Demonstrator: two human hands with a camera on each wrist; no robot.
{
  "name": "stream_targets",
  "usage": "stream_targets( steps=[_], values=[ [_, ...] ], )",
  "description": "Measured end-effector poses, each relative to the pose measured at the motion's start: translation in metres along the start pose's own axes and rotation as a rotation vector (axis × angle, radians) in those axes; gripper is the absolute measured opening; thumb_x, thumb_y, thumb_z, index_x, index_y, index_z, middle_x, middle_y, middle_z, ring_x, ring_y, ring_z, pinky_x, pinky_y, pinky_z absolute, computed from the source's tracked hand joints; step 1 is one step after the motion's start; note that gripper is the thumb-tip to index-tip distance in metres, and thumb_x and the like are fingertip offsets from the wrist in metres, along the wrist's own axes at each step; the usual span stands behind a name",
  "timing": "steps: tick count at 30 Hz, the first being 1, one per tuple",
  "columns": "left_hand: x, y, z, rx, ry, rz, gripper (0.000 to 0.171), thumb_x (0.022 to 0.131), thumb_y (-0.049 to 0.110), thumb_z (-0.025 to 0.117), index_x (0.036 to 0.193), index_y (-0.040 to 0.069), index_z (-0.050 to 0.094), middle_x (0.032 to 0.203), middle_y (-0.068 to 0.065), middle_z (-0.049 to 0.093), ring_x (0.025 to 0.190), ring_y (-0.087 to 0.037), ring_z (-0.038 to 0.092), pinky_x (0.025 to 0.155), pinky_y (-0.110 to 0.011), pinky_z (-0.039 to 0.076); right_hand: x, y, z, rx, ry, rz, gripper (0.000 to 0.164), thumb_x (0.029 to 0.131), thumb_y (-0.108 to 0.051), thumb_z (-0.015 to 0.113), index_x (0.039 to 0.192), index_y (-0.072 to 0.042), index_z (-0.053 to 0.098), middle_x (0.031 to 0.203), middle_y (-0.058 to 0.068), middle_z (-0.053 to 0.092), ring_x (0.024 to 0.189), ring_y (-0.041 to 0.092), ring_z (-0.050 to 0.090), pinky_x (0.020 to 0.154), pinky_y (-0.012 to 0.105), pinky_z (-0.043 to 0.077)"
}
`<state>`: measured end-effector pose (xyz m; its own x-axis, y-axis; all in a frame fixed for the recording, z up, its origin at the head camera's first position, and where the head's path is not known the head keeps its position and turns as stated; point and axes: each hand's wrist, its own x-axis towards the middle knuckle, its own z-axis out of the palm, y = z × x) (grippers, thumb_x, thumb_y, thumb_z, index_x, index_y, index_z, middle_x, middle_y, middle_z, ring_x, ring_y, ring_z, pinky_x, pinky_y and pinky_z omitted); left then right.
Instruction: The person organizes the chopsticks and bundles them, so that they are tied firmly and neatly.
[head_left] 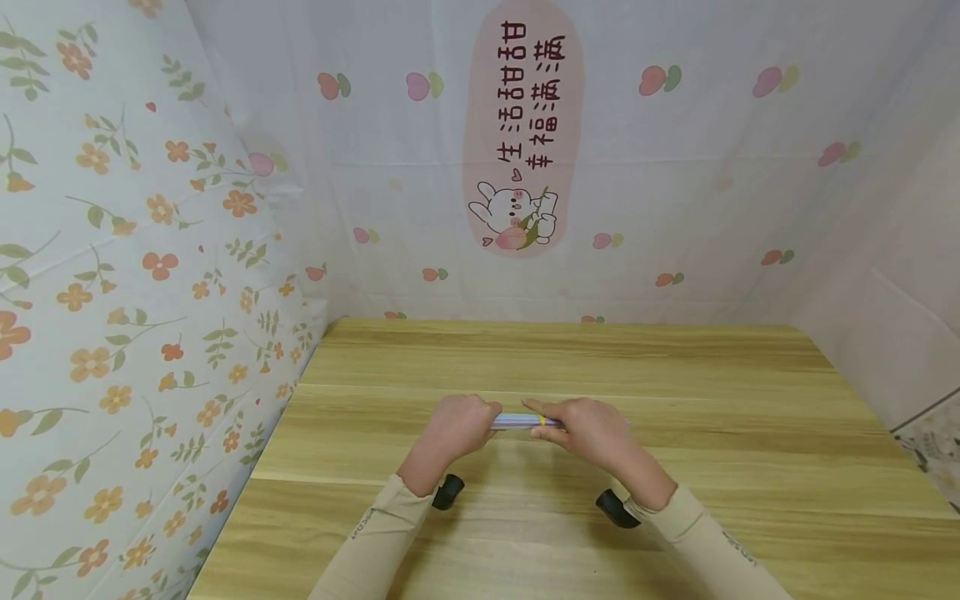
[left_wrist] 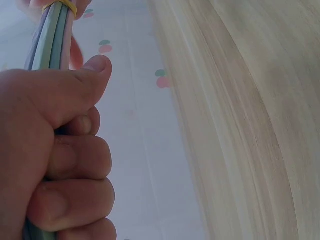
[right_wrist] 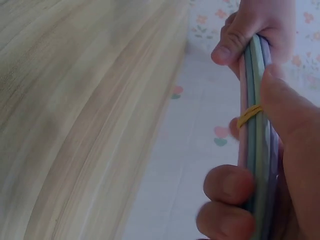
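Two beige, close-fitting sleeves [head_left: 375, 542] enter from the lower edge of the head view, each with a black rounded camera mount at the wrist. One left hand [head_left: 459, 429] and one right hand [head_left: 592, 432] meet above the middle of the tabletop [head_left: 675, 392], which is a pale wood-grain laminate, smooth, with long straight streaks. Between the hands runs one bundle of straws [head_left: 517, 421], lying roughly level and parallel to the tabletop's near edge, held just above the surface. The bundle is made of slim, smooth, pastel tubes in pink, green, blue and lilac; at least four can be told apart in the wrist views, the exact count cannot be read. One thin yellow rubber band [right_wrist: 248, 115] circles the bundle near the right hand. Left hand: fingers [left_wrist: 75, 160] curled fully round the bundle in a closed fist, thumb laid along the tubes. Right hand: thumb pressed on one side of the bundle just beside the band, two fingers [right_wrist: 230, 185] curled in from the other side, so the bundle is gripped; whether a fingertip also hooks the band cannot be told. Behind and to both sides hang thin printed cloth sheets: orange flowers on the left, pink and green fruit shapes at the back, with one pink oval panel [head_left: 522, 125] bearing a rabbit drawing and characters.
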<state>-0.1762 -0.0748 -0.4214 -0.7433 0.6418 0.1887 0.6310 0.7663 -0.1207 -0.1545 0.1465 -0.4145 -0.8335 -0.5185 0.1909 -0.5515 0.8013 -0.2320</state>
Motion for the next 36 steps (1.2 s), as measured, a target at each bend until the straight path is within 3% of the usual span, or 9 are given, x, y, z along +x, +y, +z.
stream_targets(
  steps=[3,7,13,20,32,36],
  values=[
    [0.0,0.0,0.001,0.006,0.005,0.002,0.012,0.086,0.029,0.07,0.083,0.017,0.068,0.067,0.004,0.066,0.048,-0.005,0.048,0.045,-0.023,0.042,0.001,0.0,-0.001,0.042,-0.013,-0.009,0.05,0.087,-0.047,0.062,0.127,-0.018,0.063,0.08,-0.006,0.067,0.057,-0.001,0.044,0.051,0.019,0.036],
    [0.0,-0.001,0.002,-0.002,-0.004,0.004,0.013,0.085,0.028,0.071,0.081,0.017,0.066,0.065,0.005,0.064,0.047,-0.005,0.044,0.044,-0.023,0.04,0.001,0.003,-0.007,0.185,-0.057,0.004,0.033,0.089,-0.031,0.066,0.111,-0.007,0.068,0.096,0.002,0.069,0.069,0.003,0.054,0.062,0.022,0.045],
    [0.0,-0.001,0.004,0.002,-0.007,0.013,0.014,0.085,0.028,0.072,0.08,0.017,0.065,0.064,0.006,0.062,0.048,-0.005,0.041,0.043,-0.023,0.039,0.0,0.012,-0.014,0.282,-0.146,-0.037,0.009,0.091,-0.019,0.063,0.091,-0.01,0.066,0.082,-0.006,0.058,0.066,0.003,0.045,0.061,0.021,0.041],
    [-0.001,0.001,0.004,0.008,-0.011,0.015,0.015,0.085,0.029,0.072,0.08,0.017,0.065,0.064,0.006,0.062,0.048,-0.004,0.04,0.043,-0.022,0.038,0.003,0.01,-0.013,0.247,-0.19,-0.112,0.01,0.095,-0.016,0.058,0.09,-0.008,0.063,0.079,-0.006,0.052,0.065,0.004,0.041,0.06,0.021,0.039],
    [-0.001,-0.002,0.004,0.006,-0.013,0.02,0.013,0.085,0.027,0.072,0.08,0.016,0.065,0.065,0.006,0.063,0.048,-0.004,0.04,0.044,-0.021,0.038,0.004,0.004,-0.002,0.263,-0.13,-0.056,0.009,0.095,-0.023,0.059,0.088,-0.016,0.062,0.068,-0.011,0.047,0.056,0.001,0.037,0.055,0.02,0.035],
    [-0.002,-0.001,0.002,0.009,-0.015,0.022,0.012,0.085,0.026,0.071,0.081,0.016,0.066,0.065,0.005,0.063,0.048,-0.005,0.039,0.043,-0.021,0.038,0.003,0.003,-0.003,0.255,-0.129,-0.022,0.017,0.095,-0.029,0.059,0.099,-0.015,0.068,0.071,-0.012,0.054,0.056,0.0,0.039,0.055,0.02,0.036]
  ],
)
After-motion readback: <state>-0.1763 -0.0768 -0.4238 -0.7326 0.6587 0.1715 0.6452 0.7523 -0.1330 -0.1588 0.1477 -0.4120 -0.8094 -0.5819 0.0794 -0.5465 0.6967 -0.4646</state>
